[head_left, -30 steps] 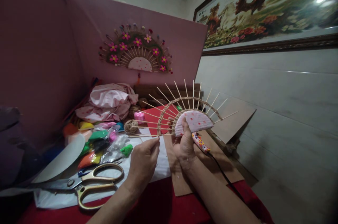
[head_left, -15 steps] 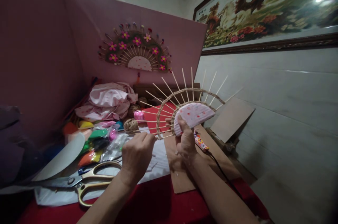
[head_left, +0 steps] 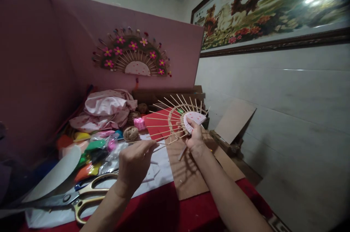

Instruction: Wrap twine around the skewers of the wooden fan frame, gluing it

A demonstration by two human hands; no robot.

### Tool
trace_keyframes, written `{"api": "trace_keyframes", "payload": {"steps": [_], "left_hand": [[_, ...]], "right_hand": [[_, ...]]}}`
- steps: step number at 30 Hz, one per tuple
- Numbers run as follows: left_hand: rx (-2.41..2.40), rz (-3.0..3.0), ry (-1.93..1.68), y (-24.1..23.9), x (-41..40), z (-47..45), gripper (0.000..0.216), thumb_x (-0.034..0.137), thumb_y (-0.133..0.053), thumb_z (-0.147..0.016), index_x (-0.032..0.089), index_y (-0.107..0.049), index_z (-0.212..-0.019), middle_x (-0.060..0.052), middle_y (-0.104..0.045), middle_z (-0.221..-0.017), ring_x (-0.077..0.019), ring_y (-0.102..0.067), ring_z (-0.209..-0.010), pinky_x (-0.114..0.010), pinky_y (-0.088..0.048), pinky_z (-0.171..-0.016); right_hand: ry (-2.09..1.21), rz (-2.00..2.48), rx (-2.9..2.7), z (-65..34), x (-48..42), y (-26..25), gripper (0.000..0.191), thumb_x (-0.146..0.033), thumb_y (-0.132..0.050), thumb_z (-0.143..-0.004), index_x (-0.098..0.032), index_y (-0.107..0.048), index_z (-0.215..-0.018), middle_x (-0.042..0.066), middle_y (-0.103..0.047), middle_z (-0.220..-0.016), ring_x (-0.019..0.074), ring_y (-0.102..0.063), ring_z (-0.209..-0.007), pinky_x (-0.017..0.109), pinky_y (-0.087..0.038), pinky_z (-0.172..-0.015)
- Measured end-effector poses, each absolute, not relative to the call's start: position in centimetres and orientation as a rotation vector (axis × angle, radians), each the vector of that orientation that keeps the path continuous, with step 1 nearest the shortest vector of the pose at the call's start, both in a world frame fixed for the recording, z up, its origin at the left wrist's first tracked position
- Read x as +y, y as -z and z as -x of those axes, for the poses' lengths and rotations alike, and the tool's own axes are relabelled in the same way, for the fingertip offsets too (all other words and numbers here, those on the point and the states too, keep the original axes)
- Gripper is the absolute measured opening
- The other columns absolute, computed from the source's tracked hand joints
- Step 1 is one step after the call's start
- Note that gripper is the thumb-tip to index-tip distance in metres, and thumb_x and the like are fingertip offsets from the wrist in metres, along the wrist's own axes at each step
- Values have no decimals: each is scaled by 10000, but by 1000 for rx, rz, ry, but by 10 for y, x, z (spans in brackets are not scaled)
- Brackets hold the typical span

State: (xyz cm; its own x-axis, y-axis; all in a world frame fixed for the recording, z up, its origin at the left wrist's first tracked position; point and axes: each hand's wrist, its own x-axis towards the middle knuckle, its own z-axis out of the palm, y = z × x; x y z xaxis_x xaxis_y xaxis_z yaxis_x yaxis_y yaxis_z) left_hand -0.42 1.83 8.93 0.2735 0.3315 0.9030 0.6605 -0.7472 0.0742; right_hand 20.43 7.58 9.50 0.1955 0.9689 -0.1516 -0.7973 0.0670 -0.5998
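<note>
My right hand (head_left: 194,138) grips a half-made fan (head_left: 182,118) by its pink dotted half-round base. Wooden sticks spread out from the base, with jute twine woven across them near it. The fan is tilted away from me above the brown cardboard (head_left: 191,170). My left hand (head_left: 133,162) is closed in a pinch on a strand of twine (head_left: 161,143) that runs to the fan's lower left edge. A ball of jute twine (head_left: 130,133) lies on the table behind my left hand.
Gold-handled scissors (head_left: 82,197) lie at the front left on white paper. Bags of coloured clay (head_left: 93,151) and pink cloth (head_left: 105,109) fill the left side. A finished flower fan (head_left: 133,57) hangs on the pink board. A cardboard sheet (head_left: 233,119) leans on the right wall.
The fan has tipped away from me and moved further out and lower. My left hand has drawn back to the left, pulling the twine taut.
</note>
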Motion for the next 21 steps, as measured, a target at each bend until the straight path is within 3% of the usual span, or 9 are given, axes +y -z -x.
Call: {"api": "trace_keyframes", "payload": {"steps": [5, 10, 14, 18, 21], "left_hand": [[-803, 2319, 1671, -93, 17, 4, 150, 70, -580, -759, 166, -658, -844, -40, -721, -777, -137, -661, -697, -214, -477, -648], [-1166, 2444, 2161, -88, 15, -5, 46, 177, -654, -717, 192, -682, -751, -6, -678, -652, -135, -613, -590, -226, -468, -549], [-1470, 2564, 2594, -80, 14, -16, 97, 254, -701, -670, 187, -706, -740, 0, -643, -611, -105, -530, -492, -218, -425, -458], [-1651, 2700, 2682, -72, 13, -28, 191, 321, -701, -665, 167, -712, -776, 30, -547, -476, -51, -370, -372, -185, -289, -359], [-1769, 2734, 2670, -68, 14, -32, 224, 354, -693, -665, 159, -700, -776, 42, -502, -424, -52, -354, -355, -182, -259, -355]], "right_hand": [[-1442, 613, -272, -210, 78, -95, 112, -185, -502, -777, -114, -587, -761, 50, -655, -536, 132, -587, -412, 184, -446, -335], [-1538, 576, -295, -203, 69, -100, 151, -189, -498, -783, -76, -597, -781, 74, -653, -560, 132, -582, -411, 177, -432, -313], [-1594, 523, -304, -185, 57, -99, 147, -206, -521, -773, -81, -597, -781, 75, -657, -578, 130, -581, -412, 185, -446, -322], [-1626, 462, -334, -170, 49, -96, 138, -228, -568, -744, -96, -598, -766, 55, -648, -564, 124, -577, -424, 185, -464, -342], [-1632, 445, -361, -164, 46, -94, 134, -229, -561, -744, -102, -599, -759, 44, -637, -540, 132, -581, -431, 197, -473, -351]]}}
